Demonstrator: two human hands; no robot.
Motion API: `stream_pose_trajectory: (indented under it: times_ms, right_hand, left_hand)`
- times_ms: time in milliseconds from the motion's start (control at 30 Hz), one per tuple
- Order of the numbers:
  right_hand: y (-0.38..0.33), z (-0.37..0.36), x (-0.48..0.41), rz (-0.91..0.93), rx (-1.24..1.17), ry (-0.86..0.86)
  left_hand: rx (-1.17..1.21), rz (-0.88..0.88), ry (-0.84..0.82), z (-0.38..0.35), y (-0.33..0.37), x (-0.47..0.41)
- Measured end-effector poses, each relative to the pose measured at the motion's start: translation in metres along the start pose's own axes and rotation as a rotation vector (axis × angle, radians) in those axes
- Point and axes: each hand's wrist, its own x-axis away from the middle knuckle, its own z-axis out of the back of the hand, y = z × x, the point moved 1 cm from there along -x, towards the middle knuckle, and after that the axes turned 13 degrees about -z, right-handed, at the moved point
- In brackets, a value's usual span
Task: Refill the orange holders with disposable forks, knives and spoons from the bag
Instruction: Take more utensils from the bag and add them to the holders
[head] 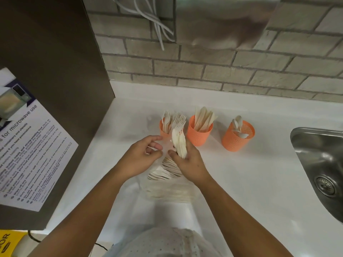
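Three orange holders stand in a row on the white counter. The left holder [164,133] has forks, the middle holder [198,135] has knives, and the right holder [236,139] has a few spoons. A clear plastic bag [167,190] of cream cutlery lies in front of them. My right hand [189,164] grips a bundle of spoons [179,143] lifted out of the bag's mouth, just in front of the left holder. My left hand [141,156] pinches the bag's open edge beside it.
A steel sink [323,164] is set into the counter at the right. A dark appliance side [52,108] with a microwave notice [27,154] stands at the left. A brick wall [222,71] runs behind, with cables [157,25] hanging from above.
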Motion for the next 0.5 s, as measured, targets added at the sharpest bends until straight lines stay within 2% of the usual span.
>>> stream_pose_trajectory:
  times_ms: [100,167,267,333,500]
  right_hand:
    - [-0.004,-0.002,-0.004,0.025,-0.005,-0.033]
    - [-0.006,-0.003,-0.004,0.072,0.052,-0.062]
    - [-0.008,-0.006,-0.004,0.102,0.113,-0.104]
    - [-0.009,-0.009,-0.005,0.095,0.146,-0.12]
    - [-0.011,-0.012,-0.006,0.109,0.11,-0.098]
  left_hand:
    - [0.125,-0.097,0.03,-0.004,0.011,-0.005]
    - [0.113,-0.193,0.072,-0.006,0.023,-0.008]
    - [-0.148,-0.348,0.091,-0.013,0.03,-0.017]
    - [-0.296,-0.387,0.097,-0.021,0.027,-0.023]
    - [-0.393,-0.518,0.236,-0.035,0.023,-0.03]
